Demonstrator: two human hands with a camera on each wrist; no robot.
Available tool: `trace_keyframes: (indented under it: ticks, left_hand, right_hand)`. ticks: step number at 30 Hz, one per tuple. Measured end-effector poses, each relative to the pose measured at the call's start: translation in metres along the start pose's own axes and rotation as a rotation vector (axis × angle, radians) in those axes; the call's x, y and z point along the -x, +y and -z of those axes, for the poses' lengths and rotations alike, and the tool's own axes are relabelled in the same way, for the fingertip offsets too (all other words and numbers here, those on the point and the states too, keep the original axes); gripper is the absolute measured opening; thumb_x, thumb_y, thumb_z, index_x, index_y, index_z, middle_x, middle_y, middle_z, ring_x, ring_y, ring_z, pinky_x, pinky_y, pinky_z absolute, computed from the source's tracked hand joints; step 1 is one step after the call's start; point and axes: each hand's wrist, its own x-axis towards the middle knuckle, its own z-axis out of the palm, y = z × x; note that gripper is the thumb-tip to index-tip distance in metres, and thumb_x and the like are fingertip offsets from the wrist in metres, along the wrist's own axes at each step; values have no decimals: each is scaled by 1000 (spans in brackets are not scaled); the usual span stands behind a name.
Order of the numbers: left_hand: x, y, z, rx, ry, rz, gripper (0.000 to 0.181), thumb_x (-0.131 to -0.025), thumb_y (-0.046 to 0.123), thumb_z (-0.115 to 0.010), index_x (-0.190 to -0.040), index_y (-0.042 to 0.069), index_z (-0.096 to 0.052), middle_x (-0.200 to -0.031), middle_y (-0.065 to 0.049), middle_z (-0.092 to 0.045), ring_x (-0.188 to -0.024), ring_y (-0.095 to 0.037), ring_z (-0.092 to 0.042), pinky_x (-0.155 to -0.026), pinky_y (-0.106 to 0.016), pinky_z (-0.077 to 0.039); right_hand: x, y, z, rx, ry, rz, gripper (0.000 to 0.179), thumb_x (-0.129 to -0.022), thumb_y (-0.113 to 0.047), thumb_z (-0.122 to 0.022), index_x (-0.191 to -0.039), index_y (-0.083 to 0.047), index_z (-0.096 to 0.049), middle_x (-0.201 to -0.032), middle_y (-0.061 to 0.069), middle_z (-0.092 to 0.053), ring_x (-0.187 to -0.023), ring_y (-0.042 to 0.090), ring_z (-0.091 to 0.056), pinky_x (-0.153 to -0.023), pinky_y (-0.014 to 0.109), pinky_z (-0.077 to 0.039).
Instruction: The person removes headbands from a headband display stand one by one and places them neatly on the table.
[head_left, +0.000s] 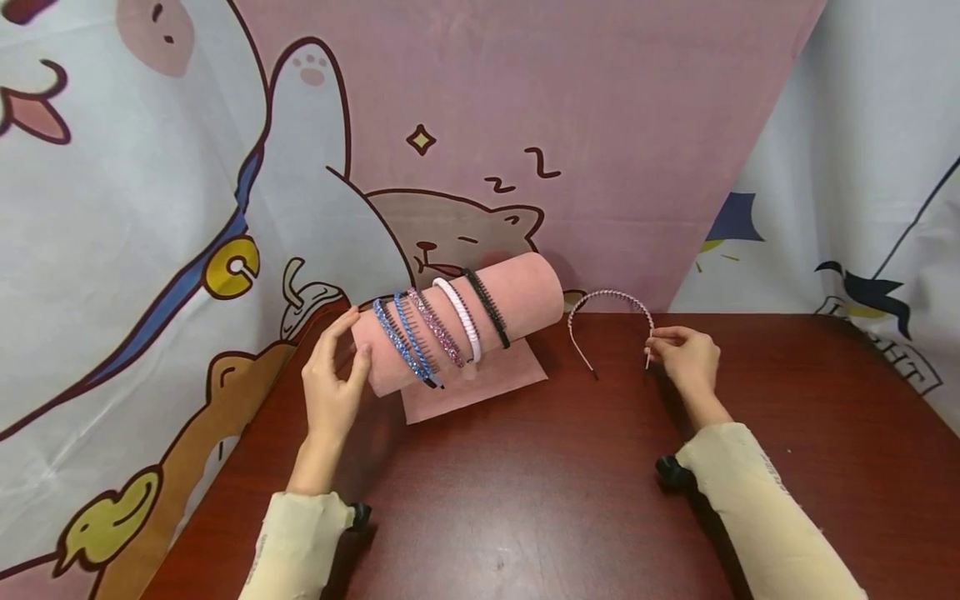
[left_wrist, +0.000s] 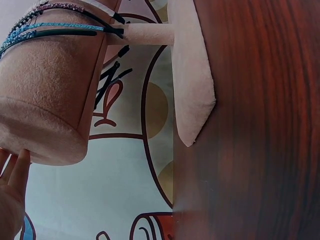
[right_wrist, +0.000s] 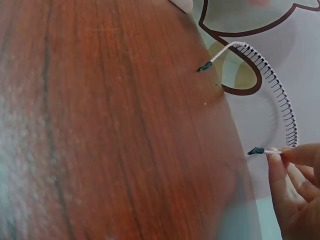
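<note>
Five headbands (head_left: pixel 436 327) on one roll (head_left: pixel 527 290); left fingers (head_left: pixel 336 327) spread against its end; right fingers (right_wrist: pixel 303 154) pinch sixth headband (head_left: pixel 613 292).

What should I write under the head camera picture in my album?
Left hand touching a pink roll with five headbands, right hand pinching a sixth headband.
</note>
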Motion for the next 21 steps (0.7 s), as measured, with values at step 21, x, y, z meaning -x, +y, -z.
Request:
trace_keyframes:
  ticks: [21]
  left_hand:
    - [1,-2,-1,20,-6,11,41,-89,-3,-64,-130,-6,-59,-134,-24,-62,-120,-29,-62,-94,-6,-47]
  right_hand:
    - [-6,5,-12,-89,-47,-21,29,-94,-6,-65,-118,11,-68,-64,-20,-67,-56,-8,-64,-61,15,-58]
